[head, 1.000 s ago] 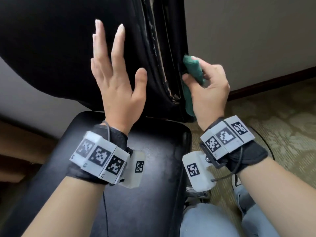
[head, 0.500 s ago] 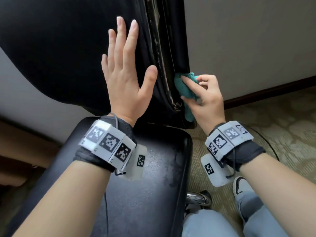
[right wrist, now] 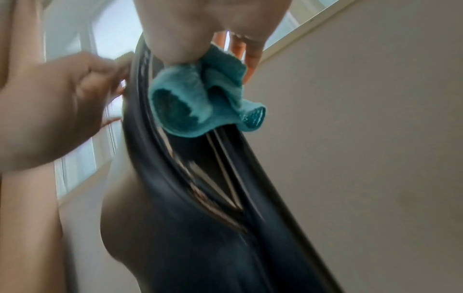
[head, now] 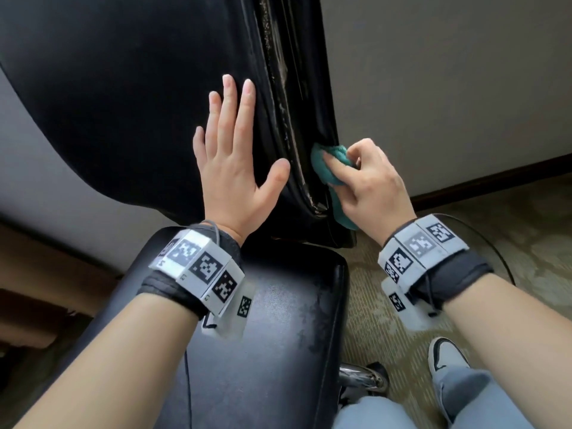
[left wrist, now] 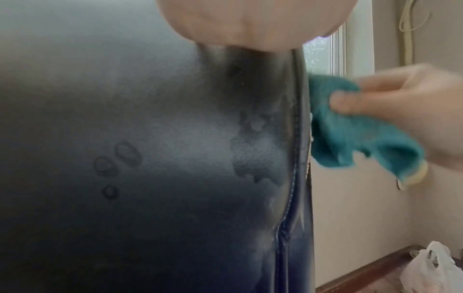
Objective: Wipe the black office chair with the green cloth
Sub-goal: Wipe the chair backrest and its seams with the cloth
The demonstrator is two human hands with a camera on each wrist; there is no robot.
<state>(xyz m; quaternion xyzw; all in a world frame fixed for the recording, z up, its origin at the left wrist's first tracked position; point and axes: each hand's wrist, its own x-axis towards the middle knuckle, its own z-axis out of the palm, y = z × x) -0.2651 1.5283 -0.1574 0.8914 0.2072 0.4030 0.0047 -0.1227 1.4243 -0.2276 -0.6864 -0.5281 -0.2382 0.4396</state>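
Observation:
The black office chair's backrest (head: pixel 139 88) fills the upper left of the head view, its seat (head: pixel 272 335) below. My left hand (head: pixel 235 168) lies flat against the backrest front, fingers straight and spread. My right hand (head: pixel 368 184) grips the bunched green cloth (head: pixel 325 165) and presses it against the backrest's worn right side edge (head: pixel 288 125), low down. In the left wrist view the cloth (left wrist: pixel 350 126) touches the stitched seam, with damp marks on the backrest (left wrist: pixel 175 158). In the right wrist view the cloth (right wrist: pixel 205 99) hangs from my fingers beside the cracked edge (right wrist: pixel 213 188).
A beige wall (head: pixel 433 88) with a dark baseboard (head: pixel 495 178) stands right of the chair. Patterned carpet (head: pixel 510 243) lies below, with my shoe (head: pixel 445 357) and the chair's chrome base (head: pixel 362 376). A white plastic bag (left wrist: pixel 433 271) sits on the floor by the wall.
My right hand has slid the cloth down the backrest's side edge. My left hand has shifted right and down slightly, staying flat on the backrest.

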